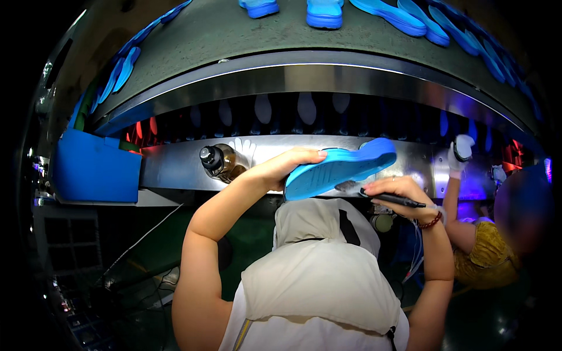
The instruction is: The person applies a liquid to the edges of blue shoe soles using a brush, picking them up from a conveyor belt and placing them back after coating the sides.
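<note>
A blue shoe sole [339,169] is tilted in front of me above the steel ledge. My left hand [287,167] is closed around its left end, thumb over the upper edge. In my right hand [401,190], fingers pinch a black-handled brush [398,200]. Its pale, dark-tipped bristles point left, close under the lower edge of the sole; whether they touch it I cannot tell.
A dark-capped bottle [219,162] stands on the steel ledge [175,167], left of my hands, beside a white glove [243,147]. Beyond, a green conveyor belt [234,44] carries several blue soles. A blue bin [96,167] sits far left. A co-worker's gloved hand [461,151] is at right.
</note>
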Available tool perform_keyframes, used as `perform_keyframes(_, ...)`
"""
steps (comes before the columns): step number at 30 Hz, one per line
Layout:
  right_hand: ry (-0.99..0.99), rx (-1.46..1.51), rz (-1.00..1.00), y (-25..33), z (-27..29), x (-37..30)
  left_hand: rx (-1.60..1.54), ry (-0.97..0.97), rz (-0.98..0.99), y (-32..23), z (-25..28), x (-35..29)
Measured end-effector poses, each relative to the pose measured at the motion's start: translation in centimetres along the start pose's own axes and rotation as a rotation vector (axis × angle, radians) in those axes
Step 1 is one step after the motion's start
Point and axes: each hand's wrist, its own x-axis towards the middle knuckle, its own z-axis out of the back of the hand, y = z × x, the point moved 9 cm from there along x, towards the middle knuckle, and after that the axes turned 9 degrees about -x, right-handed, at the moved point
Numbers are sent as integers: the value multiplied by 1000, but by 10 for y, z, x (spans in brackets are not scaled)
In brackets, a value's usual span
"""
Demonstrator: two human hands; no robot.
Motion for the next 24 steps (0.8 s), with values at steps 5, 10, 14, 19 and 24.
perform_keyframes(5,-63,179,-20,-1,5,-6,-194,-78,-56,16,27,-1)
perform_keyframes(10,-176,471,-169,0,-20,15,-598,12,-37,37,15,22)
perform_keyframes(14,-346,586,-371,-52,-26,13,-741,67,-74,41,4,24)
perform_keyframes(19,-512,438,-400,-75,-6,5,-827,81,-86,53,7,25)
perform_keyframes(24,-839,-30,-334,-76,27,-1,-897,45,-62,56,7,20)
